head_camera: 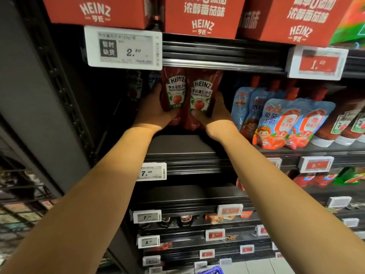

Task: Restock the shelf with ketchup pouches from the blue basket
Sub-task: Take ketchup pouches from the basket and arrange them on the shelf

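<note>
Dark supermarket shelving fills the view, and on the bare shelf at chest height a person is standing two red Heinz ketchup pouches upright, touching side by side: the left pouch and the right pouch. Left hand curls round the outer edge and base of the left pouch; right hand grips the right pouch from its other side, thumb across the front near the bottom.

My worry is that these soft pouches have nothing behind or beside them to lean on, so once the hands let go they could slump forward or slide off the front lip. Their tops sit close under the rail of the shelf above, which could catch a spout. The blue pouches just to the right lean in a loose row, and a nudge from the right wrist might tip them.

Counted: two Heinz pouches in hand; at least four blue pouches, though they overlap; three red Heinz cartons above; a white price tag reading 2.50 and another reading 7.99. Only a corner of the blue basket shows at the bottom edge
</note>
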### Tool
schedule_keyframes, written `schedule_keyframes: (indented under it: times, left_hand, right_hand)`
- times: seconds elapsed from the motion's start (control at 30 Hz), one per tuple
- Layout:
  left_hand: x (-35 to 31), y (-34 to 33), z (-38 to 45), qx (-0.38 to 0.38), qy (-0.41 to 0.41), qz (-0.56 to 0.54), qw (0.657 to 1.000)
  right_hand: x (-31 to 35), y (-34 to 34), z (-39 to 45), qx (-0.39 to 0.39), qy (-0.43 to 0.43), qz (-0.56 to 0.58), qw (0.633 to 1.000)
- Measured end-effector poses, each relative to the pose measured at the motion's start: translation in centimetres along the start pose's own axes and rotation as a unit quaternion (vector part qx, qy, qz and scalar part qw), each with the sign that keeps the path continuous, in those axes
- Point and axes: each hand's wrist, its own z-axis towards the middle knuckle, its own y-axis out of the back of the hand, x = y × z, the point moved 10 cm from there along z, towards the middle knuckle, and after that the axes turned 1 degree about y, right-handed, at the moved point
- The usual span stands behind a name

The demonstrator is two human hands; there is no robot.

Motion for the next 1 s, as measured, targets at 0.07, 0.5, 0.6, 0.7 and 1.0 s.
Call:
schedule_keyframes:
  times: [0.07,0.5,0.6,0.7,1.0]
  left_hand:
    - [-0.2,-0.1,0.0,-0.003,-0.006,0.012,1.000]
    - [-0.5,-1.0,0.3,0.006,-0.017,0.098,0.995]
    - [-1.1,-1.4,0.3,0.001,-0.039,0.147,0.988]
    - [-1.8,-1.5,0.5,-0.019,-0.045,0.187,0.981]
    - [-1.8,-0.6,0.8,-0.080,-0.017,0.209,0.975]
  right_hand:
    - [0.4,0.7,0.2,-0.045,-0.006,-0.021,0.999]
    - [-0.1,-0.6,1.2,-0.102,-0.072,-0.099,0.987]
    - [-1.0,-0.4,1.3,-0.093,-0.097,-0.136,0.982]
    - [-1.3,-0.3,1.4,-0.100,-0.098,-0.138,0.980]
    - [-1.8,0.1,1.2,-0.119,-0.119,-0.130,0.977]
